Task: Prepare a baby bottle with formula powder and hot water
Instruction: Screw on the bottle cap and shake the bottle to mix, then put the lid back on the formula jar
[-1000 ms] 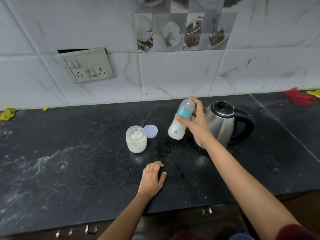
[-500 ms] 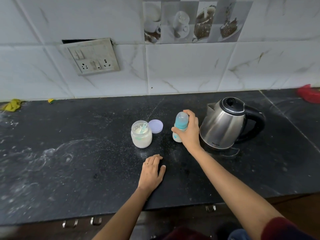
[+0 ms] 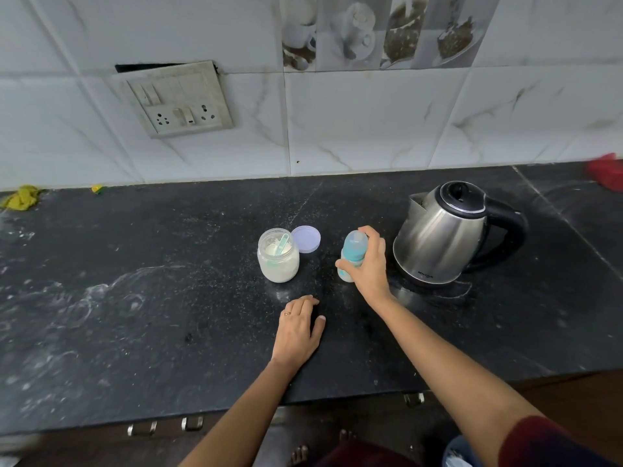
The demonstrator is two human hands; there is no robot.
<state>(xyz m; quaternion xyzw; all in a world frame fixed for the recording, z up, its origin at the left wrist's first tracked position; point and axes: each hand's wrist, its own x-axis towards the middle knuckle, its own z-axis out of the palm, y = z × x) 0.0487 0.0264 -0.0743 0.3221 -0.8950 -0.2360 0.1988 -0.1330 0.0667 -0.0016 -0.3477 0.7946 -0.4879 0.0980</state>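
- Your right hand [image 3: 369, 267] has its grip wrapped around the small translucent baby bottle with the teal collar and clear domed cap [image 3: 352, 256], which stands upright on the black speckled stone table [image 3: 168, 298], between the jar and the kettle.
- Your left hand [image 3: 298, 326] rests flat and spread on the table, near the front edge, holding nothing.
- The clear glass jar of white formula powder [image 3: 278, 259] stands open just left of the bottle, with a pale teal scoop [image 3: 282, 246] stuck in the powder; its round lilac lid [image 3: 305, 239] lies on the table touching the jar's right shoulder.
- The stainless steel electric kettle with the black lid and handle [image 3: 448, 237] sits just right of your right hand, spout turned toward the wall.
- Judging by the cap on the bottle, you seem to be either at the start, before filling, or at the end, after closing; the frame does not settle which.
- If filling lies ahead, the next move calls for both hands: steady the body with one and twist off the collar with the other, keeping the bottle upright.
- Your fingers cover most of the bottle's body, so you cannot tell whether powder or water is inside.
- The kettle's water level is hidden, no base or cord shows clearly, and no steam is visible.
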